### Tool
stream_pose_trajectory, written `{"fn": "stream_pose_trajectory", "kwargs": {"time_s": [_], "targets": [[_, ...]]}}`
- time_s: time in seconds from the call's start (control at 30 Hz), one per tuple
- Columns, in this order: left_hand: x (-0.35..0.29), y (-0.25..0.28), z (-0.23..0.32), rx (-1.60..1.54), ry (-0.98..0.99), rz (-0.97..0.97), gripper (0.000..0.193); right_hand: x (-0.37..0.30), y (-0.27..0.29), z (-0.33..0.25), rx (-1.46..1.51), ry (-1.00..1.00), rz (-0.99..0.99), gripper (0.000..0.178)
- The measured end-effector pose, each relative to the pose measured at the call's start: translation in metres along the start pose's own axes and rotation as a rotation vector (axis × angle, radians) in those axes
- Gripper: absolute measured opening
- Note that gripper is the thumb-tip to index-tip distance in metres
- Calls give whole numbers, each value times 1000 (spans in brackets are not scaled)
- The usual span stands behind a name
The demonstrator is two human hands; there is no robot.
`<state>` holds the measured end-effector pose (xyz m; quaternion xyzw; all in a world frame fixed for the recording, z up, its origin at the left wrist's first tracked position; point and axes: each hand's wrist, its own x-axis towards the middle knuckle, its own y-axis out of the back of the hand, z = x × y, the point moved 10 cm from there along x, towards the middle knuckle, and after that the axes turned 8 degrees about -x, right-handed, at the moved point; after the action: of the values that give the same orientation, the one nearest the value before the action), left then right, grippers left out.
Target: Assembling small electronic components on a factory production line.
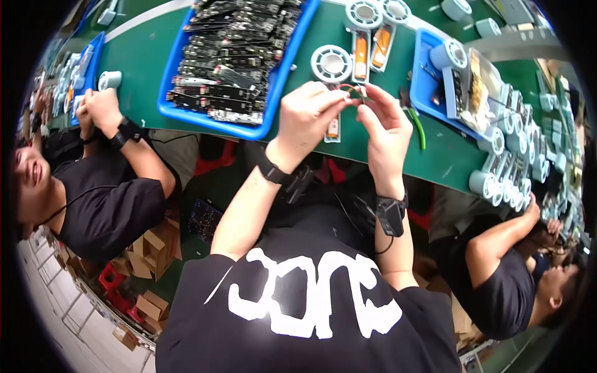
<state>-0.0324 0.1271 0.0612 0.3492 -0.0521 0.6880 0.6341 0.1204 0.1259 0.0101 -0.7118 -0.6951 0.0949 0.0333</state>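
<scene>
My left hand [306, 118] and my right hand [387, 132] meet over the near edge of the green table. Between their fingertips run thin red wires [349, 87], which both hands pinch. Whatever small piece joins the wires is too small to make out. Just beyond my hands lies a pale blue round housing [331, 64] with a ring-shaped head. Its handle, partly hidden by my left hand, shows an orange cell [333, 128] at the table edge. Two similar housings lie farther back, with orange batteries [360, 56] in their open handles.
A blue tray [268, 118] full of dark circuit boards stands at left. To the right are green-handled pliers [418, 129], a blue bin [424, 93] of parts and rows of pale blue housings [491, 181]. Co-workers sit on both sides; cardboard boxes [152, 252] stand behind at left.
</scene>
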Motion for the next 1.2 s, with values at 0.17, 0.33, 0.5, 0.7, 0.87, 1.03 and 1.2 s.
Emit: {"fn": "stream_pose_trajectory", "kwargs": {"time_s": [0.17,0.33,0.5,0.7,0.87,1.03,1.2], "targets": [[17,-18,12,130,-111,-195,14,-3,22,-5,-169,37,26,35],[17,-30,27,304,-209,-330,12,-9,25,-14,-365,184,12,33],[20,-36,28,373,-231,-432,14,-11,20,-23,-504,290,-8,32],[25,-36,22,351,-212,-476,15,-7,16,-29,-576,319,-40,31],[27,-36,19,324,-198,-483,15,-4,16,-28,-587,298,-73,30],[26,-36,17,286,-205,-488,16,-1,16,-25,-519,211,-103,29],[27,-34,19,266,-209,-475,18,3,17,-18,-384,84,-155,28]]}}
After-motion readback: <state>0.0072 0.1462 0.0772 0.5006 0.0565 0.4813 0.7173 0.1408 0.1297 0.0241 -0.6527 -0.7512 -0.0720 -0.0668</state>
